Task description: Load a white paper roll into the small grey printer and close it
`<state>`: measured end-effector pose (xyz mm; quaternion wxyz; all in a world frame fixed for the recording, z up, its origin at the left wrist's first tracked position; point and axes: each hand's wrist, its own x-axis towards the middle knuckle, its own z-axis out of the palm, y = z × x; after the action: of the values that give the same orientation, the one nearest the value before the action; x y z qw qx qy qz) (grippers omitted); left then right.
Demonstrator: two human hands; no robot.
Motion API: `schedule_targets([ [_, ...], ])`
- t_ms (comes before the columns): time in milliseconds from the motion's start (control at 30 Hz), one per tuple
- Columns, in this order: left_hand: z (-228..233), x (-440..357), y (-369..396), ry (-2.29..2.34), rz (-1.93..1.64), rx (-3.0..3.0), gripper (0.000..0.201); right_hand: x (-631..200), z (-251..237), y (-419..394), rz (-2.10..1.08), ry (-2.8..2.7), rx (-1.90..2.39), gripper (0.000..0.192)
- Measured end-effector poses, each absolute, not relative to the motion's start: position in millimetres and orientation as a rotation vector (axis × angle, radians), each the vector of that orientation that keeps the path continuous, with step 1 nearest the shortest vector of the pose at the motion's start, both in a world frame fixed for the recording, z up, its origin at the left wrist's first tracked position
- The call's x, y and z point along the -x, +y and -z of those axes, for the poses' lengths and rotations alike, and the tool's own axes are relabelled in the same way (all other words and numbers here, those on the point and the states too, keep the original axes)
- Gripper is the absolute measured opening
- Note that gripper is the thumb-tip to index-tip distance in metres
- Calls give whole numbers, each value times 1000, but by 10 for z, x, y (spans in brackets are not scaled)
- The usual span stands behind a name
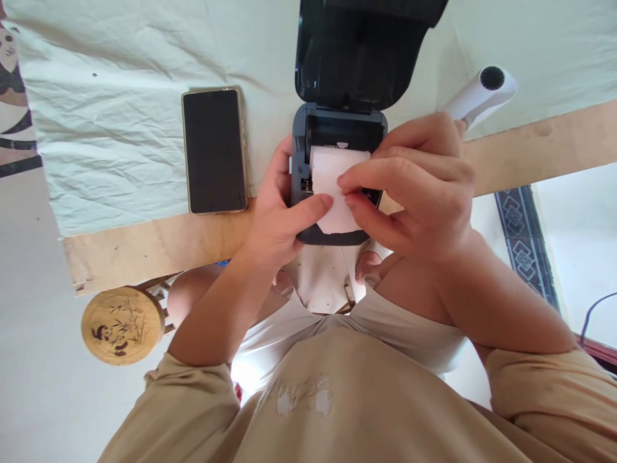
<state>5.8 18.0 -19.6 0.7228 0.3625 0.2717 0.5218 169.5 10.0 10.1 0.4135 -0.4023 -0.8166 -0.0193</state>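
A small black thermal printer (299, 138) is held near the table's front edge, its lid (357, 58) swung up and away from me. White printer paper (332, 173) lies in its compartment, with a strip reaching toward the front rim. My left hand (279, 212) grips the printer's left side, the thumb resting on the paper. From the right, my right hand (419, 186) pinches the paper between thumb and fingertips. Its other fingers bend over the printer's right side and hide part of the compartment.
A phone (214, 151) with a dark screen lies left of the printer on the pale cloth (120, 116). To the right is a white handheld device (475, 99) with a black mesh end. The bare wooden table edge (159, 247) runs in front; a round wooden stool (123, 325) stands lower left.
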Motion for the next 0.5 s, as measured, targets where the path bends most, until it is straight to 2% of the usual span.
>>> schedule_targets([
  [167,230,-31,173,656,-1135,-855,45,-1790,-85,162,-14,-1870,934,23],
  [333,227,-27,180,695,-1084,-903,51,-1880,-5,278,-397,-1643,1051,57],
  [400,237,-34,186,718,-1102,-893,49,-1878,31,307,-575,-1563,951,53],
  [500,250,-44,180,763,-1141,-893,50,-1867,56,307,-650,-1524,850,39],
])
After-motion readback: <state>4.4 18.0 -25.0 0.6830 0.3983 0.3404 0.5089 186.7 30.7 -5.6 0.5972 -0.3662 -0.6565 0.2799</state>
